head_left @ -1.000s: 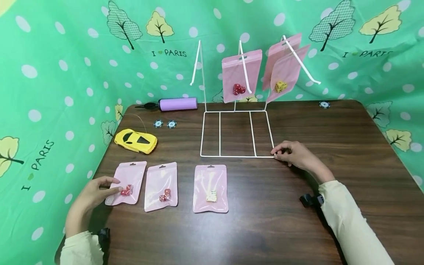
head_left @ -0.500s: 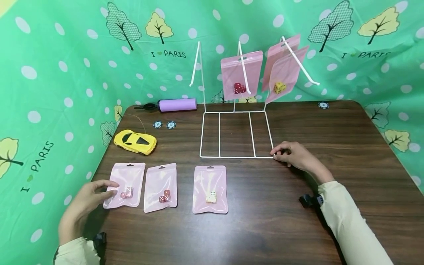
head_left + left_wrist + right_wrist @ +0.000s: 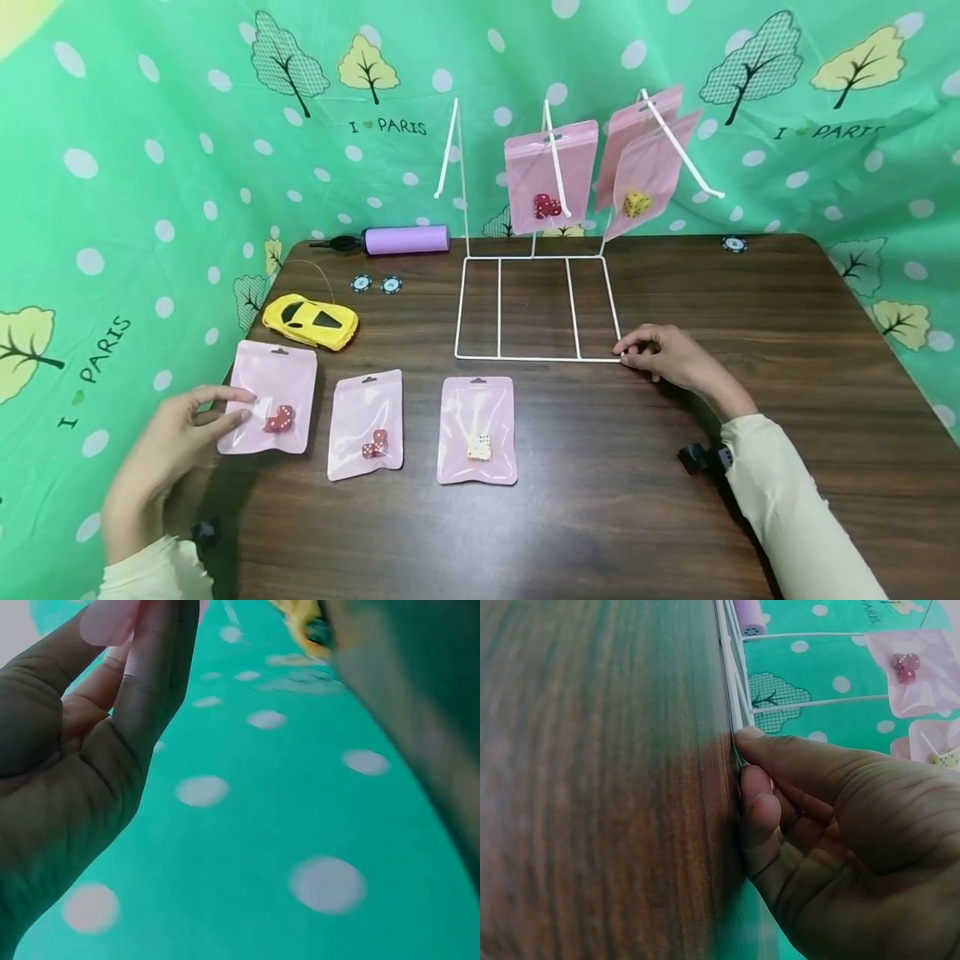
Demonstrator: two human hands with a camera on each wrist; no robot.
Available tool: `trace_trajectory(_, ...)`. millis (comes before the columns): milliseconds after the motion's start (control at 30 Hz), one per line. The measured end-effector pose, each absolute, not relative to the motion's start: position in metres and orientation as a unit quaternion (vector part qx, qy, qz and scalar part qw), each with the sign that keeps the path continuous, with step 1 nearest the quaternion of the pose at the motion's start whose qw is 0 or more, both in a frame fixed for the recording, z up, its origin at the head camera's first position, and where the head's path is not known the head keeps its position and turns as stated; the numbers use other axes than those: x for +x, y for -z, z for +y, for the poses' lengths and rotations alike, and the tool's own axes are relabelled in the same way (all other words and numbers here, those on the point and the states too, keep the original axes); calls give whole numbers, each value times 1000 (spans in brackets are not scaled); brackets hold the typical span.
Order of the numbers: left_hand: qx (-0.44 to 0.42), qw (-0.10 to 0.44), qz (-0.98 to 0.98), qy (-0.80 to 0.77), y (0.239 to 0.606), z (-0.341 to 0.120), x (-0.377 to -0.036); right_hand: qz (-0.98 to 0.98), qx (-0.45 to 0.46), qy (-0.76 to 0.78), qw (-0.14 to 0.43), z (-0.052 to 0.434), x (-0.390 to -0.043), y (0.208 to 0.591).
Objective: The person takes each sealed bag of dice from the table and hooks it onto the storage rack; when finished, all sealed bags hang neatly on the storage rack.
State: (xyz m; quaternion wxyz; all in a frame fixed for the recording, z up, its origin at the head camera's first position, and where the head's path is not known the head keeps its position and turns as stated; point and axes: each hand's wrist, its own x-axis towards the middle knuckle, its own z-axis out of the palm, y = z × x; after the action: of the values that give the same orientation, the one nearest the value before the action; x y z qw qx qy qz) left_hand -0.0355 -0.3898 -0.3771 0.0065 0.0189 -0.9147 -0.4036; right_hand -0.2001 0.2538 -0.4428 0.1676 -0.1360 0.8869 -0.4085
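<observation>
head view, clock read from its middle: three pouches are up on the white rack [image 3: 540, 359] and three are off it, so i'd call this about half done. a red-dice pouch [image 3: 528, 179] hangs at one o'clock; at two, a yellow-dice pouch [image 3: 648, 175] hangs before a rear pouch [image 3: 618, 137] whose contents i can't make out. the left hook [image 3: 446, 150], near twelve, has none. at eight, the left hand [image 3: 168, 437] pinches the edge of a held pouch [image 3: 258, 379], fingertips close together. a second red-dice pouch [image 3: 365, 412], past seven, and a white-dice pouch [image 3: 477, 417], at six, lie on the desk [image 3: 570, 533]. past three, the right hand's [image 3: 678, 360] fingers pinch the rack's near corner.
</observation>
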Motion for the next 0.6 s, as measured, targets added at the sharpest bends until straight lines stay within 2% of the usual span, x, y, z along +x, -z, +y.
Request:
trace_trajectory(333,-88,115,-896,421,326,-333,-72,888,-135,408,165,253,-198,444)
trace_trajectory(600,-173,191,-821,509,311,-279,-100,883,-149,416,159,254,-199,445)
